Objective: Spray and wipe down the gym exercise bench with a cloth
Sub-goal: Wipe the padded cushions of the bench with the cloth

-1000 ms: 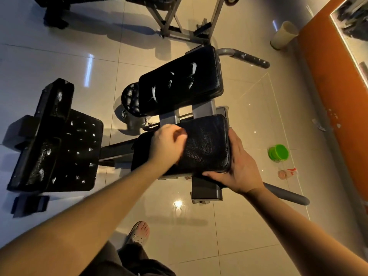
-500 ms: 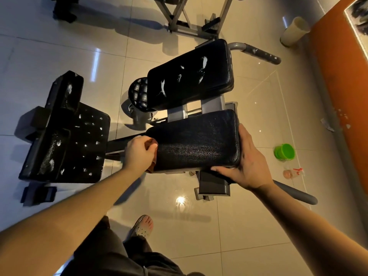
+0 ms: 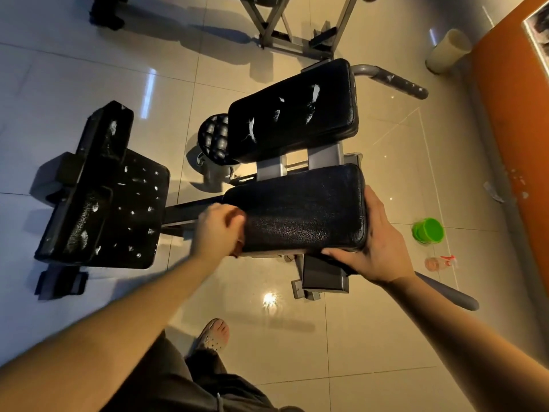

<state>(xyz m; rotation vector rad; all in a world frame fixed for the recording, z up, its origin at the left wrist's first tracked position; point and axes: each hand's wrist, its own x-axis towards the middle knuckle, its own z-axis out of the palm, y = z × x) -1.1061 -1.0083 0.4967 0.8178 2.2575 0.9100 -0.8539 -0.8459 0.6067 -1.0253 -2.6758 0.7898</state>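
The gym bench has three black pads. The near pad [image 3: 303, 212] lies between my hands. My left hand [image 3: 217, 230], blurred by motion, is curled at the pad's left end and holds a brownish cloth [image 3: 239, 246], of which only a small edge shows. My right hand [image 3: 377, 242] grips the pad's right end, with the thumb under the front edge. White marks streak the far pad [image 3: 294, 114], and white specks dot the left pad [image 3: 118, 209]. A pinkish spray bottle [image 3: 439, 263] lies on the floor to the right.
A green bucket [image 3: 427, 230] sits on the tiles near the spray bottle. Grey handles [image 3: 398, 81] stick out to the right of the bench. A cream bin [image 3: 448, 50] stands by the orange wall. Another machine's frame [image 3: 297, 40] is behind the bench. My foot [image 3: 214, 334] is below it.
My left hand slid with the cloth from the top of the near pad to its left end. The right hand kept its hold on the right end.
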